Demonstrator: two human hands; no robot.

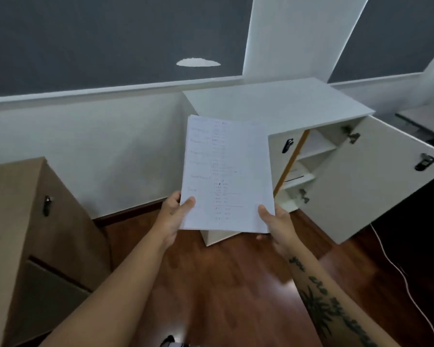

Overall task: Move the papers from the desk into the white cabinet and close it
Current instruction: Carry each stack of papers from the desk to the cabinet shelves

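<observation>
Both hands are clamped on the lower corners of the thin stack of white handwritten paper sheets [227,171] — left hand [172,216] with thumb laid on top at the left corner, right hand [277,226] with thumb on top at the right. The sheets are held nearly upright in mid-air above the glossy red-brown wooden floor [226,284], in front of the low white cabinet [273,101].

Progress: papers are off the desk and carried to the cabinet; placing them inside and shutting it are not yet done.

Room, largest first: the white cabinet door [358,181] is swung wide to the right, exposing the white inner shelves [308,152] — some item is already lying on the middle one, kind not legible. The brown wooden cabinet [35,234] stands well apart on the left. A thin pale cable [398,271] trails on the floor below the open door, a possible snag when closing.
</observation>
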